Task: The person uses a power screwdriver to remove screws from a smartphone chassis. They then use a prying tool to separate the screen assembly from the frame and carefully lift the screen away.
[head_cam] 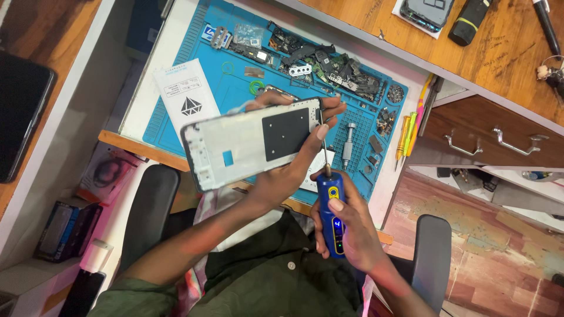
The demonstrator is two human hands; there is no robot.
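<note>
Left hand (pixel 294 158) gripping phone frame (pixel 252 142), fingers wrapped round its right edge, thumb pressed on its face. Frame held tilted in the air above the near edge of blue repair mat (pixel 176 94). Right hand (pixel 349 226) closed round blue electric screwdriver (pixel 332 214), thumb on its body; bit touching frame's right edge. On mat's far side: heap of loose phone parts (pixel 323 64). Beside mat's right edge: yellow and pink tools (pixel 409 134).

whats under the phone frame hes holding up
The left hand grips the phone frame from beneath. Below lie the blue mat and a white leaflet. The frame covers part of the mat, so anything there is hidden.
</note>
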